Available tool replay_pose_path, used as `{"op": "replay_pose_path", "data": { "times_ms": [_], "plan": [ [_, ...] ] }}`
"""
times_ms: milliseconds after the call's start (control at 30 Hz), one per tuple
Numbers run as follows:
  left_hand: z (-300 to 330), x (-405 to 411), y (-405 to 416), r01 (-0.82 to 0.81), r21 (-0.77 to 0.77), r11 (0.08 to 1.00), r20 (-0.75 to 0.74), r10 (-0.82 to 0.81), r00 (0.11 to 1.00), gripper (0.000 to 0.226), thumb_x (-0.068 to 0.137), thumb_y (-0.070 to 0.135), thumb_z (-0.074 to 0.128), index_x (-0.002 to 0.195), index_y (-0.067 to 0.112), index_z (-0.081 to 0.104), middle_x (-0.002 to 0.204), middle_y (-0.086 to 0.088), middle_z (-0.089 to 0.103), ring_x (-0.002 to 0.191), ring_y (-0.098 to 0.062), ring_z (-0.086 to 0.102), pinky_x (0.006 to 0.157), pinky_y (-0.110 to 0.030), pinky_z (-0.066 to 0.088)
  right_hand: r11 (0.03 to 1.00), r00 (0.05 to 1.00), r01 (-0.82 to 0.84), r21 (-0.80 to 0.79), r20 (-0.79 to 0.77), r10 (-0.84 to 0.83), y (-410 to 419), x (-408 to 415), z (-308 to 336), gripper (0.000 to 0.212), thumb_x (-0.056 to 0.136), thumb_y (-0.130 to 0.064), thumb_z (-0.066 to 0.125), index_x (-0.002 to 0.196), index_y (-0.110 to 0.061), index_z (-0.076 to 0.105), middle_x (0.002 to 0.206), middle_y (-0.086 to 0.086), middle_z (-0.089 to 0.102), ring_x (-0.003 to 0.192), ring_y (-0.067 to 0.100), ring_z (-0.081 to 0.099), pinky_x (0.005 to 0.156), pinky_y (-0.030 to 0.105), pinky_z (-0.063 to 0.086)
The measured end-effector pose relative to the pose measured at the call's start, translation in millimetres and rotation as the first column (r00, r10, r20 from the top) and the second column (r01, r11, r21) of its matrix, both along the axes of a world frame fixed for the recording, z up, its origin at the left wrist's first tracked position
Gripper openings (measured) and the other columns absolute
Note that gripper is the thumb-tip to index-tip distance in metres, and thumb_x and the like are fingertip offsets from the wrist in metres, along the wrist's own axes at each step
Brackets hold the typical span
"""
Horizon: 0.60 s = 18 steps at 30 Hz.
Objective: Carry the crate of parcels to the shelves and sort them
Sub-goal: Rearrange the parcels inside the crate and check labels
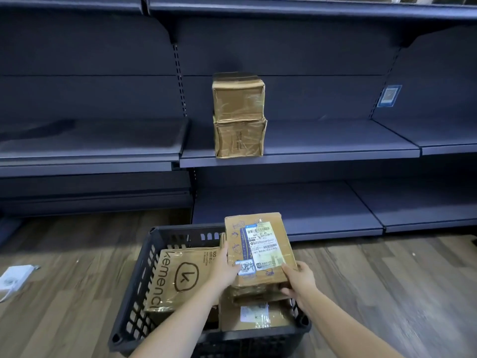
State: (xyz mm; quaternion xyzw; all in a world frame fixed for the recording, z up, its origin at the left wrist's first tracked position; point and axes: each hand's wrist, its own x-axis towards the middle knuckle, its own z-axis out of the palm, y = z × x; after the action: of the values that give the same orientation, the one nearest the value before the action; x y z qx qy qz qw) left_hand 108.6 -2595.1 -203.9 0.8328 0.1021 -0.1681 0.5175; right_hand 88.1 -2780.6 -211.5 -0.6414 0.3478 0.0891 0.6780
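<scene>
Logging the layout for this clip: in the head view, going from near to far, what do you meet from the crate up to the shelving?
Black crate on the floor → labelled parcel held by left hand and right hand → low shelf → two stacked taped boxes on the middle shelf.

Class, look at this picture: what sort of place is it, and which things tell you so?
Probably a parcel pickup point or stockroom: long dark shelves, two taped boxes stacked there, and a crate of labelled parcels.

"kemenci" and a circled "k" on the flat parcel (180, 277), other labels unreadable
</scene>
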Motion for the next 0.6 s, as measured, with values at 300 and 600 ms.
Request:
{"op": "replay_pose_path", "data": {
  "times_ms": [300,600],
  "plan": [
    [-28.5,21.4,-6.8,0.053,0.023,0.998,0.042,-0.054,0.998,0.078,0.097,0.004,0.048,0.153,0.030,0.000,0.158,0.004,0.023,0.106,-0.002,0.056,0.066,-0.008,0.048,0.960,0.983,-0.181,-0.213,-0.005,0.184,-5.5,9.7,-30.8,0.032,0.095,-0.012,0.050,0.127,-0.010,0.047,0.110,0.005,0.060,0.101,0.021,0.058,0.094,0.038,0.050],
    [-20.9,19.1,3.4,0.102,0.038,0.994,0.040,-0.104,0.994,0.075,0.097,0.015,0.052,0.154,0.023,0.004,0.153,0.004,0.034,0.110,-0.011,0.057,0.087,-0.018,0.044,0.493,0.899,-0.399,-0.773,-0.223,0.378,-3.4,21.0,-11.1,0.051,0.089,-0.032,0.055,0.134,-0.013,0.042,0.136,0.010,0.047,0.121,0.030,0.049,0.100,0.038,0.042]
  ]
}}
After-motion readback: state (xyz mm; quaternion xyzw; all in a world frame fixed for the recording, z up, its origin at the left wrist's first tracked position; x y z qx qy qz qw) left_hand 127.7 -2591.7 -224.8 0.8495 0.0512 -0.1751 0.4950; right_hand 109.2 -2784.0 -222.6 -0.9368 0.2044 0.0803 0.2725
